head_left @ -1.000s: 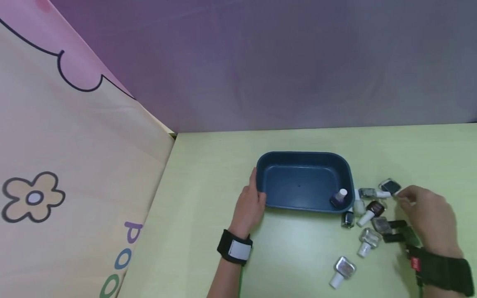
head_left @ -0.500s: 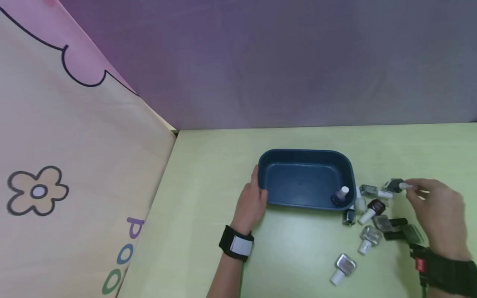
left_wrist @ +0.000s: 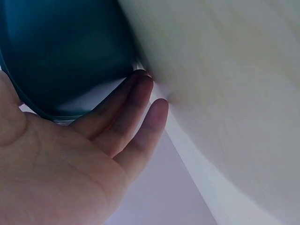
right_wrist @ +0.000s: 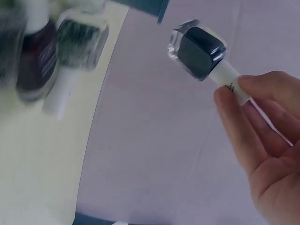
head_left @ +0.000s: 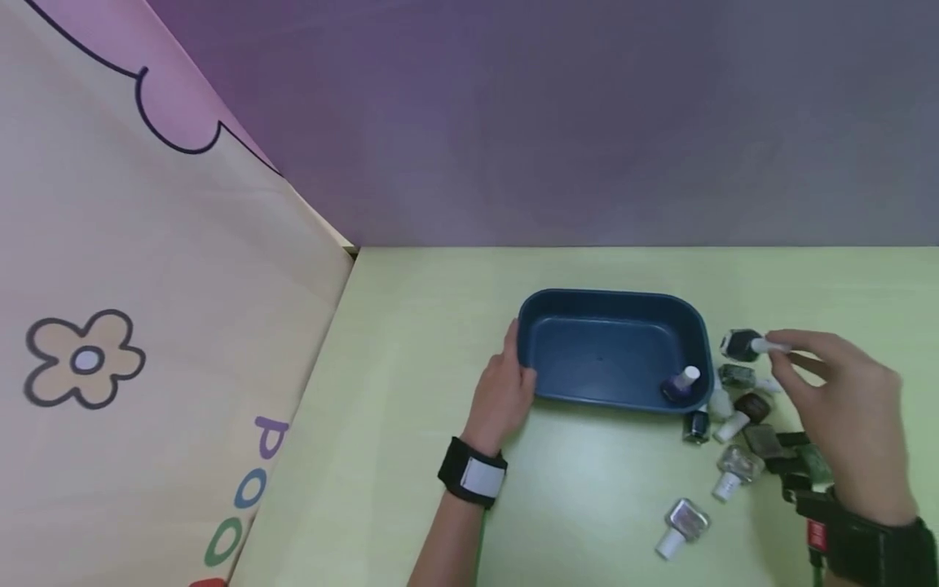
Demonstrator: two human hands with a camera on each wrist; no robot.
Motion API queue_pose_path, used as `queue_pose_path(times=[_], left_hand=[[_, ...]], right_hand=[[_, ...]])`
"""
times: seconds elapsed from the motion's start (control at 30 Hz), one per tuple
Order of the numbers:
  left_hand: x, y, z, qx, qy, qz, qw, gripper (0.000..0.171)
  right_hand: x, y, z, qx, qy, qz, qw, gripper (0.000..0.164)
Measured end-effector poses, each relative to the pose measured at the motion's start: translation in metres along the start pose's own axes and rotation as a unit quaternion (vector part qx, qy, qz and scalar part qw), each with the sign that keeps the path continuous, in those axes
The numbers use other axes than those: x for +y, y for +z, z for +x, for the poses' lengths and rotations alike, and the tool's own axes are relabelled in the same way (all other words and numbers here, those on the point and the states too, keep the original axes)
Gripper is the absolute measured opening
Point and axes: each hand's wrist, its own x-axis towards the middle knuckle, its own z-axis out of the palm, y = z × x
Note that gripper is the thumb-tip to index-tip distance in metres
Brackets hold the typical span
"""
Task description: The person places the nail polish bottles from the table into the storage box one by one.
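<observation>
In the head view, my right hand (head_left: 844, 399) pinches a dark nail polish bottle (head_left: 741, 345) by its white cap, raised beside the tray's right end. Thumb and fingertips close on the cap (right_wrist: 228, 80) in the right wrist view, and the bottle's glass points away from the palm. My left hand (head_left: 501, 395) rests against the left end of a blue plastic tray (head_left: 616, 395), its fingers (left_wrist: 140, 124) extended along the outside wall. Inside the tray, a purple nail polish bottle (head_left: 678, 386) with a white cap leans in the near right corner.
Several nail polish bottles lie right of the tray, among them a dark red one (head_left: 751, 406) and a clear silvery one (head_left: 741, 462). Another silvery bottle (head_left: 685, 522) lies nearer on the pale green table (head_left: 411, 342). A purple curtain (head_left: 550, 122) stands behind.
My right hand has picked up the dark nail polish bottle by its cap and carried it left toward the tray. My left hand stays at the tray's left end; the camera view has shifted slightly.
</observation>
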Motion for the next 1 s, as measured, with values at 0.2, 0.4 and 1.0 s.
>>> queue_pose_path(times=[0.2,0.4,1.0], left_hand=[[0.001,-0.001,0.000,-0.005,-0.005,0.002,1.0000,0.071],[0.002,-0.002,0.001,-0.006,0.000,0.006,1.0000,0.072],[0.001,-0.001,0.001,0.004,0.007,0.012,0.9999,0.072]], right_hand=[[-0.012,0.011,0.005,-0.020,-0.071,0.022,0.997,0.026],[-0.011,0.023,0.007,-0.032,-0.117,0.021,0.992,0.028],[0.000,0.054,0.020,-0.131,-0.164,0.000,0.978,0.023]])
